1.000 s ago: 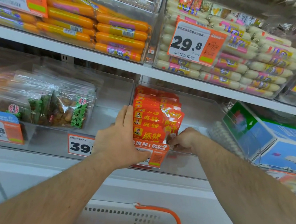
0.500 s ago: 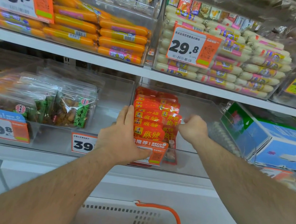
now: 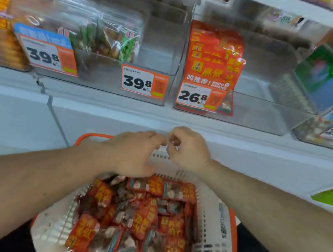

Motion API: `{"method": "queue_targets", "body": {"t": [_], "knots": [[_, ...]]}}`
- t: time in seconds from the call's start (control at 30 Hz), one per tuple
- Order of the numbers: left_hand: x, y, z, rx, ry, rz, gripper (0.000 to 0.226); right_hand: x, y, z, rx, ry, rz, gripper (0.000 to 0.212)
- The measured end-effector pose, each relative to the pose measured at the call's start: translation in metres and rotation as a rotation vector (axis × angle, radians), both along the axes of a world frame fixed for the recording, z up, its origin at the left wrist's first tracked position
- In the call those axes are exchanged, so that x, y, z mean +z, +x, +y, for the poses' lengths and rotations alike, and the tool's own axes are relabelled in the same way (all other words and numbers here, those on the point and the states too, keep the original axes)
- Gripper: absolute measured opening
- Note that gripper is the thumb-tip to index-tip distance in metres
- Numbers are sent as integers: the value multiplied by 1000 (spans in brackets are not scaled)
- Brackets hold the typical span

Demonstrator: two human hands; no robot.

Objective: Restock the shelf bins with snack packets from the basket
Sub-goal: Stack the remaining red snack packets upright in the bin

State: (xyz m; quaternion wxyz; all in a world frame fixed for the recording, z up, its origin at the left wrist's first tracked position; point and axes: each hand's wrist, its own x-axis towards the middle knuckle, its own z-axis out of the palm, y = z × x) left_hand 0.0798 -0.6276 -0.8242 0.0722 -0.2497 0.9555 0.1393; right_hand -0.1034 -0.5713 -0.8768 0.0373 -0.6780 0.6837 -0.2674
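Now both hands hover empty over the basket (image 3: 219, 245): left hand (image 3: 134, 155) loosely open, right hand (image 3: 188, 147) curled. Packets (image 3: 138, 219) fill it below. Best gather several aligned packets, then stack them beside the bin's (image 3: 259, 108) row.

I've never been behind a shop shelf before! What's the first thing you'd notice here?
Probably the white basket at the bottom, heaped with red snack packets, with the left hand and right hand hovering empty just above it. Next, the stack of matching red packets standing in the clear shelf bin straight ahead, behind a big orange 26.8 price tag.
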Motion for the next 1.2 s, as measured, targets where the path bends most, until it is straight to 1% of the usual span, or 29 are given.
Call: {"method": "queue_targets", "body": {"t": [0.07, 0.17, 0.23, 0.27, 0.3, 0.37, 0.43, 0.5, 0.57, 0.6, 0.63, 0.7, 0.73, 0.77, 0.87, 0.97, 1.03, 1.13, 1.2], "knots": [[-12, 4, -1, 11, 87, -30, 66, -37, 5, 1, -10, 284, 45, 5], [-26, 4, 0, -22, 115, -88, 66, -91, 18, 15, -59, 688, -36, 11], [-33, 4, 1, -24, 149, -106, 67, -124, 30, 31, -105, 875, -92, 10], [-36, 4, 2, -26, 165, -117, 65, -139, 37, 40, -128, 949, -114, 15], [-39, 3, 2, -31, 180, -130, 62, -151, 44, 48, -147, 1001, -112, 29], [-40, 1, 1, -44, 200, -146, 58, -168, 57, 59, -167, 1059, -50, 68], [-39, -1, -1, -46, 214, -148, 60, -178, 70, 64, -217, 1078, -13, 99], [-37, -4, -2, -42, 212, -138, 63, -179, 79, 64, -280, 1078, -3, 112], [-36, -6, -2, -46, 202, -129, 64, -176, 83, 60, -319, 1114, 15, 115], [-36, -6, -1, -50, 198, -127, 64, -171, 84, 57, -332, 1147, 9, 113], [-35, -6, -1, -53, 196, -129, 64, -173, 81, 53, -348, 1166, -46, 105], [-35, -6, 0, -59, 196, -142, 64, -167, 75, 44, -411, 1249, -317, 83], [-34, -6, 0, -63, 194, -149, 64, -163, 71, 42, -425, 1284, -404, 80], [-34, -5, 1, -65, 192, -152, 64, -158, 65, 39, -413, 1308, -428, 78], [-32, -4, 2, -67, 195, -156, 65, -129, 48, 32, -373, 1283, -306, 63], [-30, -3, 2, -43, 218, -148, 65, -87, 27, 26, -317, 1149, -221, 30], [-28, -3, 2, -14, 235, -124, 65, -49, 18, 21, -220, 1044, -159, 16], [-26, -2, 5, 68, 279, -40, 69, 8, 6, 14, -95, 932, -95, 7], [-25, -2, 7, 147, 394, 33, 68, 47, 4, 11, -31, 883, -85, 21]]}}
